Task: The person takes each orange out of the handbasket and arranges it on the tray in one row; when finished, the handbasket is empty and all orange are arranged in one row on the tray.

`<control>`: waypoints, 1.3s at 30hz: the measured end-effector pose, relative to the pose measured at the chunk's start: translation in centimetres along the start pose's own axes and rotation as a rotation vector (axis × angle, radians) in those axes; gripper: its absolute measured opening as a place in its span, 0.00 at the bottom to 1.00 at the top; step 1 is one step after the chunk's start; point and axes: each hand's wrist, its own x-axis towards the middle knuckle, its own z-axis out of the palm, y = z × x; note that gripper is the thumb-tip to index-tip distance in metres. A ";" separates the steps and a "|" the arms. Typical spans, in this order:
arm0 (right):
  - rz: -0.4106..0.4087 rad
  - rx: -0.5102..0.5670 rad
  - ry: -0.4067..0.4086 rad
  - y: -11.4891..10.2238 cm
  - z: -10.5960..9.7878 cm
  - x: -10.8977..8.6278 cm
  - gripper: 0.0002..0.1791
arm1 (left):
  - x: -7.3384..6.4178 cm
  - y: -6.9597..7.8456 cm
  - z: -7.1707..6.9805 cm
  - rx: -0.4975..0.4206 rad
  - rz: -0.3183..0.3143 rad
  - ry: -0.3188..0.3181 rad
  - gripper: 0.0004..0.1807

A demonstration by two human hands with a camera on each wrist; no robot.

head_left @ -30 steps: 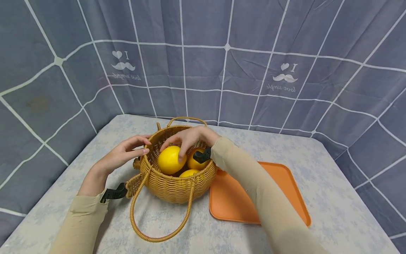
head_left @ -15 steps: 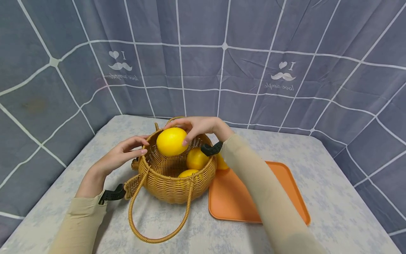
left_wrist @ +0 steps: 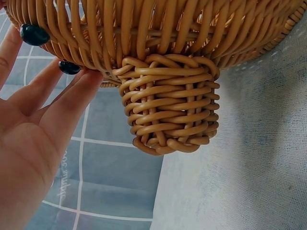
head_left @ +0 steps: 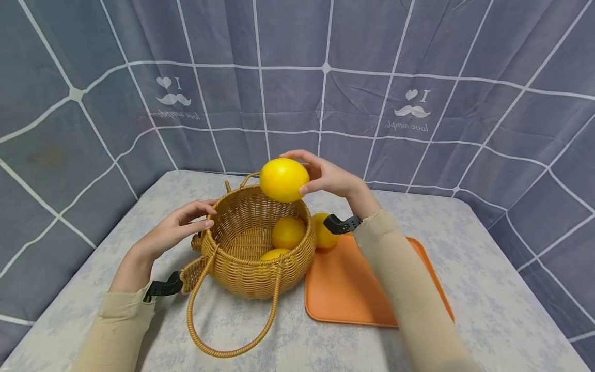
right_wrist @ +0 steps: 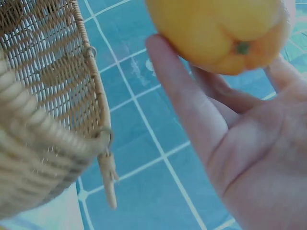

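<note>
A round wicker basket (head_left: 260,279) with two hoop handles stands on the table. My right hand (head_left: 334,178) holds a smooth, oval yellow fruit (head_left: 284,180) above the basket's far right rim. Its lobed end with a small green stem spot shows in the right wrist view. Inside the basket lie two more yellow fruits, one by the right wall (head_left: 288,232) and one mostly hidden behind the near rim (head_left: 275,254). My left hand (head_left: 169,230) rests its fairly straight fingers against the basket's left rim, beside dark beads (left_wrist: 34,34) on the wicker.
To the basket's right lies an orange tray (head_left: 348,289), partly covered by my right forearm. Another yellow fruit (head_left: 324,232) sits at its far left corner, close against the basket. One basket handle (head_left: 232,354) lies toward me on the table (head_left: 492,289). A grey-blue checked curtain (head_left: 297,103) hangs behind.
My right hand has lifted the yellow fruit out of the basket and moved it up and to the right. The fruit on the tray has come into view. My left hand stays at the rim.
</note>
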 end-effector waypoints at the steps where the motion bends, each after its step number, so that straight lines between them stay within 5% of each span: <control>1: -0.014 -0.004 0.031 0.1 0.0 -0.4 0.41 | 0.0 0.0 0.0 -0.003 0.002 0.000 0.15; 16: -0.130 0.041 0.537 2.5 0.8 -8.0 0.37 | -0.2 -0.1 0.3 0.020 0.008 0.016 0.14; 26: -0.007 -0.015 0.832 4.5 2.1 -11.8 0.40 | -0.3 -0.2 0.1 0.026 0.013 0.016 0.14; 39: 0.197 -0.135 0.996 7.6 2.4 -14.9 0.45 | -0.3 0.0 0.2 0.017 0.016 0.017 0.14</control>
